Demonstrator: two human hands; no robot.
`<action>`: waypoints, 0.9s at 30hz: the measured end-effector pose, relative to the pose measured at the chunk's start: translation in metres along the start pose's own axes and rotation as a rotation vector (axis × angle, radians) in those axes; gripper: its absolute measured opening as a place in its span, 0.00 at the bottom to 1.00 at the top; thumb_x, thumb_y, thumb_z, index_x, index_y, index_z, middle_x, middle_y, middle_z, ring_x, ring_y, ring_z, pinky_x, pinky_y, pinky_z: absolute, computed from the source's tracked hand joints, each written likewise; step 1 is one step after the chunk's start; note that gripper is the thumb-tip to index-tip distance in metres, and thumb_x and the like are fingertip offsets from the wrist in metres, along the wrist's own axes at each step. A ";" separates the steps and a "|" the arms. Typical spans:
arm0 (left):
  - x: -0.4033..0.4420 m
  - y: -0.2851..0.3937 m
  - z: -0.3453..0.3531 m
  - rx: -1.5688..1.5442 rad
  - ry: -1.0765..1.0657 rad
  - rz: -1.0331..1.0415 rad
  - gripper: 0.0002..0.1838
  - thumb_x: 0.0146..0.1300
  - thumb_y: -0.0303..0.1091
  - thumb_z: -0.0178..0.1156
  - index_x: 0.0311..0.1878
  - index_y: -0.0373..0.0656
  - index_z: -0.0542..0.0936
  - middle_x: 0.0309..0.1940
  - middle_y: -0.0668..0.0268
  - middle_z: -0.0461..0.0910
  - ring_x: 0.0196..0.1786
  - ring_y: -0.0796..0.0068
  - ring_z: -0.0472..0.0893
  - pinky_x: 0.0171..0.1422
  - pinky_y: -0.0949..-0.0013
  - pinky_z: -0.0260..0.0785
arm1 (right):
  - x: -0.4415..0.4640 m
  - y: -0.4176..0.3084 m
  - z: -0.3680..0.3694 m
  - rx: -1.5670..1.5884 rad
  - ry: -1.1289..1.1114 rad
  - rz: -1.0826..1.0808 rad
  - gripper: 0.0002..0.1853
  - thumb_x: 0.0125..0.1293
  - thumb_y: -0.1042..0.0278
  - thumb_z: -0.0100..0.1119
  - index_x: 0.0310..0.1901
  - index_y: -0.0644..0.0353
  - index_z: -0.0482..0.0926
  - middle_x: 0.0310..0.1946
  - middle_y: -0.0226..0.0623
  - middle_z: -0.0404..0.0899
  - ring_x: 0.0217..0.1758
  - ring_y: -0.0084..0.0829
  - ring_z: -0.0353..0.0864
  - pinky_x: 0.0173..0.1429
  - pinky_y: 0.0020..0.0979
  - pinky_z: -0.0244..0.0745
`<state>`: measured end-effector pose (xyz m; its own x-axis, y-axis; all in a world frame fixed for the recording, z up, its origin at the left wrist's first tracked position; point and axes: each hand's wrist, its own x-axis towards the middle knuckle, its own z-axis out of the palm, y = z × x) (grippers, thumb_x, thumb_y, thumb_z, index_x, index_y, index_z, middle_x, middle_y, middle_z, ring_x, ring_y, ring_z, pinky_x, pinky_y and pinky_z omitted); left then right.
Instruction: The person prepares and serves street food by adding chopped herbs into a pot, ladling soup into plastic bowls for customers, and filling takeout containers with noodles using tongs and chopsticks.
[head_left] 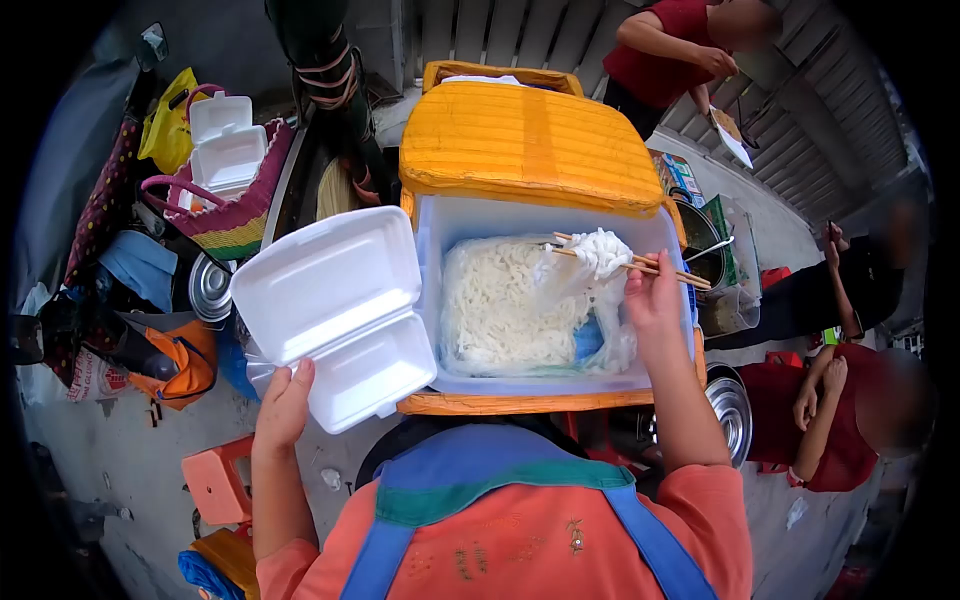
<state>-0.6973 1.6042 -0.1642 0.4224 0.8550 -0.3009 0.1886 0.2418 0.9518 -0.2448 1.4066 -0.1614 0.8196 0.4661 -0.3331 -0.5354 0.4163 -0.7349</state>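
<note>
My left hand (pixel 284 408) grips the edge of an open white foam takeout box (pixel 372 368), thumb on top, lid folded back. Nothing lies inside the box. In my right hand (pixel 654 296) is a pair of wooden chopsticks (pixel 672 270), pinched round a clump of white noodles (pixel 602 254). The clump hangs over a white-lined bin (pixel 432 290), with strands trailing down. Lower in the bin, more white noodles (pixel 515 310) sit in a clear plastic bag (pixel 455 345). Something blue shows beside them.
A yellow padded lid (pixel 530 140) rests over the bin's far side. At left, a woven basket (pixel 240 225) holds more foam boxes. A pot (pixel 700 235) stands at right, with a metal lid (pixel 732 415) nearer. Several people are at right. An orange stool (pixel 215 482) is lower left.
</note>
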 end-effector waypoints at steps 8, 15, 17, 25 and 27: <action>0.077 0.009 0.158 0.056 -0.228 0.521 0.26 0.69 0.37 0.40 0.67 0.36 0.54 0.57 0.47 0.68 0.60 0.57 0.69 0.62 0.67 0.59 | -0.086 -0.066 0.099 -0.483 -0.139 -0.430 0.16 0.71 0.56 0.41 0.32 0.60 0.69 0.19 0.37 0.73 0.17 0.26 0.75 0.19 0.22 0.72; 0.064 0.000 0.215 -0.771 -0.451 -0.273 0.29 0.71 0.49 0.36 0.67 0.38 0.53 0.62 0.55 0.64 0.63 0.58 0.67 0.64 0.60 0.60 | -0.121 -0.053 0.159 -0.912 -0.251 -0.282 0.15 0.71 0.56 0.41 0.34 0.60 0.69 0.24 0.35 0.72 0.18 0.25 0.77 0.23 0.22 0.76; 0.070 -0.006 0.213 -1.082 -0.758 -0.298 0.34 0.69 0.58 0.31 0.67 0.40 0.55 0.65 0.59 0.61 0.66 0.62 0.64 0.67 0.57 0.58 | -0.122 -0.043 0.160 -0.976 -0.249 -0.226 0.15 0.70 0.56 0.42 0.34 0.59 0.70 0.25 0.34 0.69 0.19 0.26 0.77 0.24 0.22 0.76; 0.075 -0.001 0.207 -1.088 -0.730 -0.252 0.37 0.67 0.62 0.27 0.68 0.41 0.54 0.65 0.59 0.61 0.67 0.62 0.63 0.69 0.58 0.56 | -0.104 -0.131 0.127 -0.777 -0.173 -0.685 0.18 0.70 0.55 0.42 0.29 0.60 0.71 0.16 0.26 0.67 0.13 0.16 0.66 0.15 0.16 0.59; 0.078 0.004 0.201 -1.089 -0.712 -0.247 0.37 0.67 0.62 0.27 0.68 0.40 0.54 0.65 0.59 0.61 0.66 0.62 0.63 0.69 0.59 0.56 | -0.060 -0.114 0.078 -0.904 -0.066 -0.602 0.17 0.70 0.55 0.43 0.30 0.59 0.72 0.16 0.26 0.67 0.13 0.17 0.66 0.15 0.17 0.59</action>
<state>-0.4851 1.5791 -0.1957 0.9130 0.3904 -0.1185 -0.3350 0.8832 0.3282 -0.2485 1.3923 -0.0112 0.8702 0.4302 0.2400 0.3209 -0.1253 -0.9388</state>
